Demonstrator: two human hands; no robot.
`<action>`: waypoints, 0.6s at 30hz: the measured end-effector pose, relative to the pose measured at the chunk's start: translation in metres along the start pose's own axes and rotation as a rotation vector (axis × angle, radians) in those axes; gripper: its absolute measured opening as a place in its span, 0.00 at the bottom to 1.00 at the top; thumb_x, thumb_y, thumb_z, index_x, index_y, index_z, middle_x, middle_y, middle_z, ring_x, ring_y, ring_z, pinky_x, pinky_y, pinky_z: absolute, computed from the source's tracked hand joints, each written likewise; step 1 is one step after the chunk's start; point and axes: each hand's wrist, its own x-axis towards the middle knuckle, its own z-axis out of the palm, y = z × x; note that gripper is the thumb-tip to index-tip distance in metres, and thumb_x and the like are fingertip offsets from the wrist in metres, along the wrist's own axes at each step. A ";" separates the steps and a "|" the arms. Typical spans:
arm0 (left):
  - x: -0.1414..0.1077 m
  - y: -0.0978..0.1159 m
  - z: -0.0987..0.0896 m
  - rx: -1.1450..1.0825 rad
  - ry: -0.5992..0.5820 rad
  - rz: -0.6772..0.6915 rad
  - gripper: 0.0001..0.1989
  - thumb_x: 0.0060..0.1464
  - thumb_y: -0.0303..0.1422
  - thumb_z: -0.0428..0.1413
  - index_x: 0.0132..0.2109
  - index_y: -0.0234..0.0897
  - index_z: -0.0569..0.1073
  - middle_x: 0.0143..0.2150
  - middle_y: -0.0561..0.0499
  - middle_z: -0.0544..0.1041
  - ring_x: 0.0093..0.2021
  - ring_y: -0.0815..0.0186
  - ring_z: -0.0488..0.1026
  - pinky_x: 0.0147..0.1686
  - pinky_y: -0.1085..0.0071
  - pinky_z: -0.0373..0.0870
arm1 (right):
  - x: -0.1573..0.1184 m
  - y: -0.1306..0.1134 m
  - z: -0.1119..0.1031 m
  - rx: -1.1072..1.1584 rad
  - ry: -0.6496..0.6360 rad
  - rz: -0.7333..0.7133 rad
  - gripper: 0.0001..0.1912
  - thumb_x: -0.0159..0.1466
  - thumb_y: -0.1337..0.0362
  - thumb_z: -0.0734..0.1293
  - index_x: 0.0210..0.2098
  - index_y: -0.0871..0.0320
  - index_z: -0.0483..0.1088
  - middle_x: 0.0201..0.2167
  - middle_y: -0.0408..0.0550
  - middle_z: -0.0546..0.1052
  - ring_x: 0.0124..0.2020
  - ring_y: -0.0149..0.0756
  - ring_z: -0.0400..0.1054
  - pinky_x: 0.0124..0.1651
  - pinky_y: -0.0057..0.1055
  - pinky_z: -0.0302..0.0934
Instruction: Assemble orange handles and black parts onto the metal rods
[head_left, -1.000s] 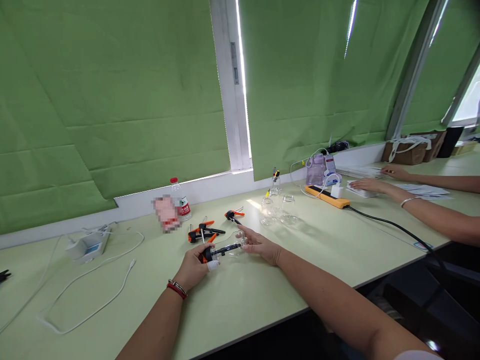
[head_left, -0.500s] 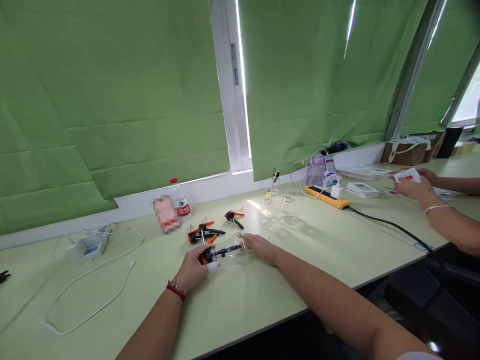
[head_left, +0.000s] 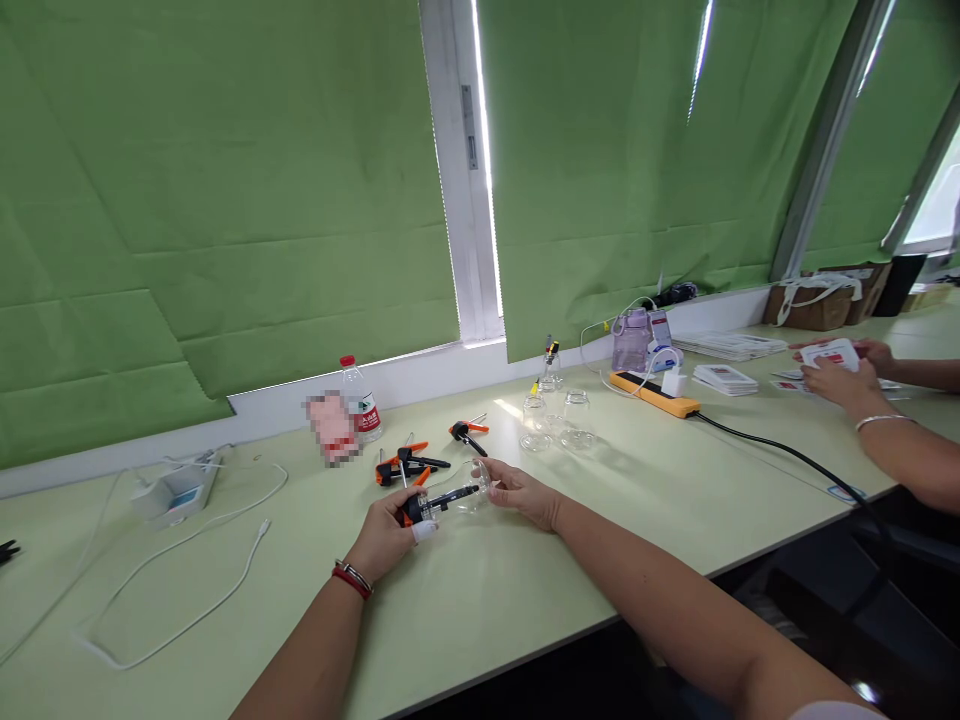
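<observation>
My left hand [head_left: 386, 540], a white wrap on one finger, closes around a black-and-orange fitting [head_left: 412, 508] at one end of a clear glass vessel [head_left: 472, 502]. The vessel lies sideways above the table, with a dark rod [head_left: 456, 497] showing inside it. At its rounded far end, my right hand [head_left: 520, 494] has its fingers and thumb curled against the glass. Just beyond my hands lie several black-and-orange pieces with metal rods [head_left: 409, 462]. Another such piece [head_left: 469, 434] rests farther right. Clear glass vessels [head_left: 576, 420] stand behind my right hand.
A red-capped water bottle [head_left: 365, 405] stands at the back beside a blurred pink item [head_left: 332, 428]. White cables [head_left: 217, 610] spread over the left. An orange power strip [head_left: 654, 395] lies right, its black cord crossing toward a co-worker's hands [head_left: 844, 375] holding a card.
My right hand's fingers have shifted and opened slightly around the vessel's far end, and the vessel has turned a little. The co-worker's hands and card moved slightly right.
</observation>
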 end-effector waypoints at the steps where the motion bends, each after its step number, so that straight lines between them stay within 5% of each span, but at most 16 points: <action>1: 0.000 0.000 0.000 0.012 0.004 0.012 0.30 0.33 0.36 0.68 0.47 0.32 0.73 0.34 0.52 0.71 0.28 0.71 0.66 0.26 0.75 0.66 | 0.000 0.000 0.000 -0.017 0.006 0.001 0.36 0.54 0.45 0.69 0.57 0.52 0.62 0.50 0.50 0.66 0.44 0.38 0.61 0.51 0.40 0.54; 10: -0.001 -0.001 -0.002 0.082 -0.010 0.054 0.29 0.33 0.36 0.68 0.47 0.33 0.74 0.38 0.48 0.74 0.34 0.66 0.70 0.35 0.70 0.70 | 0.007 0.001 0.001 -0.157 0.125 0.061 0.36 0.55 0.35 0.58 0.40 0.62 0.75 0.46 0.56 0.71 0.49 0.47 0.63 0.57 0.44 0.51; 14: 0.000 0.002 0.000 0.050 0.023 0.039 0.29 0.34 0.36 0.67 0.47 0.32 0.73 0.35 0.51 0.72 0.29 0.69 0.67 0.28 0.73 0.69 | 0.004 0.001 -0.001 -0.087 0.088 0.032 0.35 0.56 0.38 0.62 0.50 0.59 0.71 0.54 0.55 0.67 0.54 0.47 0.60 0.59 0.44 0.49; 18: 0.001 0.001 0.000 0.033 0.032 0.023 0.29 0.34 0.36 0.67 0.47 0.32 0.72 0.33 0.52 0.71 0.27 0.71 0.66 0.24 0.75 0.67 | 0.001 0.001 -0.003 0.037 -0.009 0.010 0.45 0.52 0.47 0.71 0.64 0.50 0.53 0.59 0.53 0.61 0.56 0.42 0.57 0.56 0.41 0.53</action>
